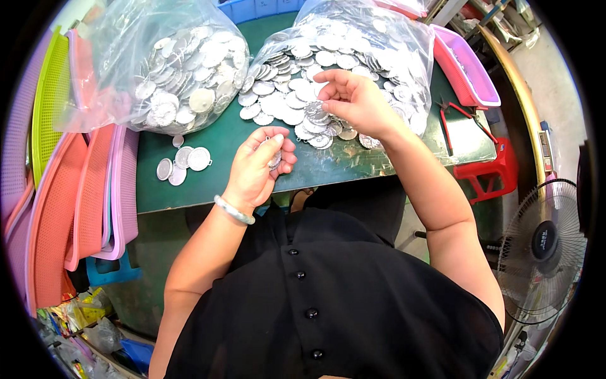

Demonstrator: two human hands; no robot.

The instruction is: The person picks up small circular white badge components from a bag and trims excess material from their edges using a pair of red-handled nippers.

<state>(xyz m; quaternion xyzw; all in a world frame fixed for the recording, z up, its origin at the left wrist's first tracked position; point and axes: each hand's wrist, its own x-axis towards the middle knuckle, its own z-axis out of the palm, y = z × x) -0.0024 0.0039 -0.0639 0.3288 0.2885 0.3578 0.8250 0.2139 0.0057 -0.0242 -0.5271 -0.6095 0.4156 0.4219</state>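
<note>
My left hand (255,161), with a pale bangle (234,210) at the wrist, is closed around a round silver medallion (275,158) near the table's front edge. The fingers hide most of it, so I cannot tell whether there is more than one. My right hand (358,104) hovers over a heap of silver medallions (287,104) spilling from a clear plastic bag (413,60). Its fingers are curved and apart from the thumb, whose tip is close to a grey medallion (315,113). Several loose medallions (199,159) with small loops lie left of my left hand.
Another clear bag of medallions (189,79) stands at the back left. Stacked plastic baskets (60,208) line the left side. At right are red-handled pliers (447,129), a pink basket (464,69), a red stool (489,170) and a fan (543,252).
</note>
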